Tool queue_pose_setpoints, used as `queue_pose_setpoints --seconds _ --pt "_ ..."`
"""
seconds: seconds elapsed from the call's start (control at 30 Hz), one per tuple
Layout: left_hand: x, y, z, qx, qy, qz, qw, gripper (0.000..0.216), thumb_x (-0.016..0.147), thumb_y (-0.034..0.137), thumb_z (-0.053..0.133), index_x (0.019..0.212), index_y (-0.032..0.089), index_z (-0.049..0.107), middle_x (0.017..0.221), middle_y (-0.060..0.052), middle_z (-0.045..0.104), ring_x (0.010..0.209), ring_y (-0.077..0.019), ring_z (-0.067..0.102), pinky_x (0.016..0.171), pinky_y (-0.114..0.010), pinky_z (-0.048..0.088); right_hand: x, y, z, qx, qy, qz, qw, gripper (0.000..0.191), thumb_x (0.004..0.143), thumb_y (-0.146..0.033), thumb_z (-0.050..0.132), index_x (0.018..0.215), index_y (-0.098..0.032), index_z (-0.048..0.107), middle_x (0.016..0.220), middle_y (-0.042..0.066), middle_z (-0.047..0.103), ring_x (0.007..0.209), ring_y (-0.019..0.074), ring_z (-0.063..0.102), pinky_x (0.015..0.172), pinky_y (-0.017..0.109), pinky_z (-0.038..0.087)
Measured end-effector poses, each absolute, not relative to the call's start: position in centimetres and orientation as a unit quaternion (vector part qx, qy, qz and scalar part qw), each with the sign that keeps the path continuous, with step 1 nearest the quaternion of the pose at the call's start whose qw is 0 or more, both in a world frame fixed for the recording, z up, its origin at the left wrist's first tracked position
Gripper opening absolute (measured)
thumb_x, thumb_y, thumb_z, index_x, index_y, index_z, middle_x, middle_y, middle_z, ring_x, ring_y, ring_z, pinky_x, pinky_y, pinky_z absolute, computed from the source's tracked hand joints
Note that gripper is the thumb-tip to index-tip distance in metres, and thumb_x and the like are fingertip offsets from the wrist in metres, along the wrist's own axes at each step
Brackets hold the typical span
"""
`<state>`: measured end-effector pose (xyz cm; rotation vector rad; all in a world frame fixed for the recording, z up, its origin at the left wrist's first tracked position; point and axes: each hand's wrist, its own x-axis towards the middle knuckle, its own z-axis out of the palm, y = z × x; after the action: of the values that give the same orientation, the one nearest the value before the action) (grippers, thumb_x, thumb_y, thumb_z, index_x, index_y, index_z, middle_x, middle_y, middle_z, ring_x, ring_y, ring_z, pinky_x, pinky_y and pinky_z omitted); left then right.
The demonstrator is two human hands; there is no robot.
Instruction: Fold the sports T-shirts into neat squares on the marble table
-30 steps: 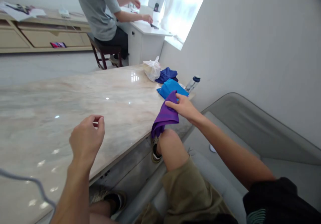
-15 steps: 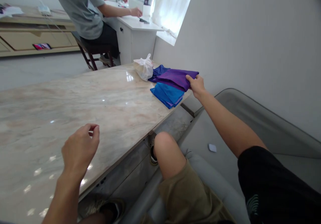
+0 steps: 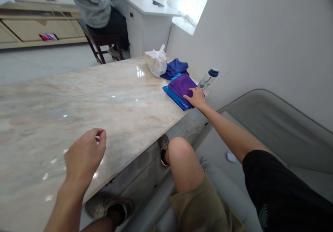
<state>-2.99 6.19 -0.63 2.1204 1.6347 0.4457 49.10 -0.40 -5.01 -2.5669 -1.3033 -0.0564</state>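
Observation:
A folded purple cloth [image 3: 182,84] lies on top of a folded light-blue cloth [image 3: 173,96] near the far right corner of the marble table [image 3: 78,100]. My right hand [image 3: 197,97] rests flat on the near edge of the purple cloth, fingers stretched out. My left hand [image 3: 84,157] hovers over the near part of the table, fingers curled with thumb and forefinger close together, nothing visible in them.
A dark-blue cloth [image 3: 174,67], a white plastic bag [image 3: 156,61] and a clear bottle with a blue cap [image 3: 208,79] sit by the stack. Another person in a grey shirt [image 3: 91,1] sits at a white desk [image 3: 148,17]. A grey sofa [image 3: 260,128] is under me.
My right hand carried the purple cloth from the table edge up onto the light-blue cloth, laid it down and now presses flat on it. The left hand has hardly moved.

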Motion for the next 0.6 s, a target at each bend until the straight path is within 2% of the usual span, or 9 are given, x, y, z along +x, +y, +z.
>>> queue_pose_setpoints --seconds 0.07,0.17,0.27,0.37,0.47,0.6 --pt "-2.7 6.2 -0.7 0.77 0.582 0.156 0.209 0.021 0.091 0.056 0.063 0.094 0.038 0.074 0.081 -0.009 0.074 0.082 -0.0349 0.063 0.074 -0.047 0.04 48.5 0.7 -5.0 -0.885 -0.456 -0.015 0.091 0.05 0.098 -0.044 0.078 0.138 -0.015 0.074 0.145 0.023 0.064 0.136 0.0398 0.055 0.117 0.052 0.046" --pt "-2.4 6.2 -0.8 0.781 0.576 0.134 0.198 0.023 0.096 0.051 0.058 0.097 0.035 0.075 0.093 -0.012 0.079 0.08 -0.0351 0.064 0.072 -0.045 0.04 47.9 1.1 -4.4 -0.891 -0.448 -0.018 0.062 0.032 0.106 -0.035 0.064 0.126 -0.015 0.079 0.139 0.022 0.069 0.13 0.0382 0.059 0.114 0.051 0.048" --pt "-2.5 6.3 -0.9 0.779 0.591 0.108 0.177 0.03 0.102 0.046 0.052 0.105 0.029 0.077 0.105 -0.015 0.082 0.082 -0.0355 0.069 0.071 -0.042 0.041 47.4 0.9 -2.5 -0.892 -0.434 -0.075 0.096 0.031 0.107 -0.025 0.053 0.122 -0.013 0.077 0.134 0.025 0.073 0.131 0.0388 0.059 0.115 0.052 0.045" --pt "-3.0 6.3 -1.1 0.775 0.591 0.145 0.17 0.033 0.106 0.043 0.051 0.11 0.025 0.078 0.108 -0.015 0.083 0.088 -0.0335 0.074 0.072 -0.038 0.043 45.3 1.5 1.0 -0.879 -0.406 -0.141 0.206 0.032 0.109 -0.028 0.049 0.127 -0.014 0.07 0.122 0.024 0.076 0.119 0.0375 0.067 0.108 0.05 0.048" --pt "-3.5 5.8 -1.0 0.762 0.581 0.209 0.197 0.029 0.106 0.039 0.053 0.107 0.024 0.078 0.104 -0.013 0.084 0.092 -0.0305 0.077 0.075 -0.035 0.048 40.2 3.3 5.8 -0.818 -0.423 -0.173 0.35 0.03 0.112 -0.041 0.05 0.124 -0.019 0.065 0.103 0.016 0.077 0.099 0.0334 0.072 0.096 0.046 0.053" --pt "-3.8 5.4 -0.7 0.711 0.582 0.263 0.295 0.026 0.107 0.037 0.056 0.108 0.024 0.078 0.108 -0.011 0.085 0.098 -0.0274 0.08 0.086 -0.034 0.055 30.7 6.0 11.5 -0.69 -0.487 -0.095 0.527 0.037 0.108 -0.06 0.059 0.114 -0.024 0.064 0.074 0.003 0.065 0.07 0.0271 0.068 0.073 0.042 0.057"
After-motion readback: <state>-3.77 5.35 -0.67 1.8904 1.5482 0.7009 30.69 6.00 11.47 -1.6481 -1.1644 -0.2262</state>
